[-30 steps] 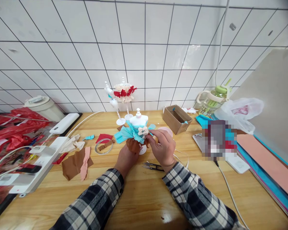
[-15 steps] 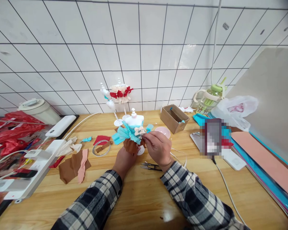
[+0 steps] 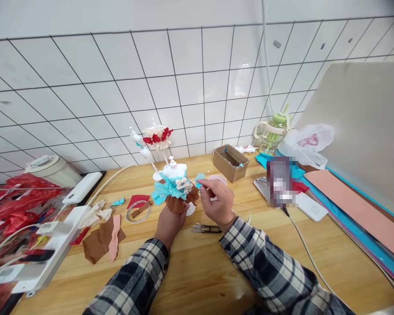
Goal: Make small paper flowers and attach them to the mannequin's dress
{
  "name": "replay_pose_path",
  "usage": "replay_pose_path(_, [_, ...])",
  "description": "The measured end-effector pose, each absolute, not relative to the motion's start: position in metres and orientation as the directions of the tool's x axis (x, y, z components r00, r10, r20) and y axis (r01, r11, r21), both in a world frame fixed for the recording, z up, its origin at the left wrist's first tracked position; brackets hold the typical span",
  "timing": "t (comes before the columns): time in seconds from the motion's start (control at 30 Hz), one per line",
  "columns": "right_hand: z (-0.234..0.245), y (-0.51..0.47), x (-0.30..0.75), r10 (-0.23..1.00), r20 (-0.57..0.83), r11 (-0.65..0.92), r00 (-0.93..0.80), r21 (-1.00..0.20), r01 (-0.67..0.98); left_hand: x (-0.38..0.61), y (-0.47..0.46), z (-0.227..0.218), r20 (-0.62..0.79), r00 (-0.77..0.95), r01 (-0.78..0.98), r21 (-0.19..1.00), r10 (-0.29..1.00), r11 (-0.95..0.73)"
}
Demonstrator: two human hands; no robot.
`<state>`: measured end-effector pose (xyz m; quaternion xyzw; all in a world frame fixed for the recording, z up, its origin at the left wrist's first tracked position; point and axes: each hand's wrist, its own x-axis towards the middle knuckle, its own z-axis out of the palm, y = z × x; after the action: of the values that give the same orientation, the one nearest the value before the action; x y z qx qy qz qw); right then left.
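A small white dress form (image 3: 176,169) stands in front of me, wearing a turquoise crepe-paper ruffle (image 3: 166,190) over a brown crepe-paper layer (image 3: 174,204). On its right front sits a cream bow (image 3: 184,185). My left hand (image 3: 170,224) is closed around the form's lower part, beneath the brown layer, its fingertips mostly hidden. My right hand (image 3: 217,199) hovers just right of the bow, apart from it, thumb and forefinger pinched; whatever is between them is too small to make out. Thread snips (image 3: 209,229) lie on the table below that hand.
Two more dress forms, one with red bows (image 3: 157,138), stand behind. A cardboard box (image 3: 231,164), pink dish (image 3: 217,179) and phone (image 3: 280,181) are to the right. Paper scraps (image 3: 100,236), a wire coil (image 3: 138,211) and a power strip (image 3: 57,247) lie left.
My right hand has pulled back from the cream bow, toward the right. My left hand still holds the dress form. The camera view has tilted and shifted slightly.
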<state>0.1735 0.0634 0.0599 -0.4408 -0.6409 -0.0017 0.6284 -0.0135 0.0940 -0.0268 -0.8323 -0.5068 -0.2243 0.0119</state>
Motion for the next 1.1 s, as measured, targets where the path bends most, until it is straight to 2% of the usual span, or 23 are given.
replay_pose_path(0.13, [0.073, 0.054, 0.176, 0.584, 0.791, 0.606, 0.182, -0.574, 0.551, -0.014, 0.095, -0.027, 0.381, 0.37, 0.854, 0.22, 0.847, -0.472])
replay_pose_path(0.3, [0.081, 0.031, 0.171, 0.711, 0.703, 0.563, -0.014, -0.557, 0.611, -0.014, 0.097, -0.028, 0.385, 0.37, 0.849, 0.228, 0.846, -0.476])
replay_pose_path(0.43, [0.06, 0.01, 0.167, 0.791, 0.576, 0.556, -0.209, -0.531, 0.639, -0.015, 0.097, -0.029, 0.371, 0.36, 0.847, 0.255, 0.856, -0.467])
replay_pose_path(0.57, [0.023, -0.008, 0.171, 0.828, 0.484, 0.521, -0.283, -0.476, 0.709, -0.017, 0.098, -0.03, 0.351, 0.326, 0.84, 0.318, 0.878, -0.439])
replay_pose_path(0.73, [-0.004, -0.021, 0.176, 0.874, 0.379, 0.461, -0.304, -0.445, 0.768, -0.019, 0.097, -0.029, 0.326, 0.28, 0.824, 0.401, 0.903, -0.4])
replay_pose_path(1.1, [-0.008, -0.019, 0.175, 0.929, 0.265, 0.349, -0.259, -0.391, 0.852, -0.022, 0.086, -0.015, 0.325, 0.277, 0.768, 0.49, 0.904, -0.411])
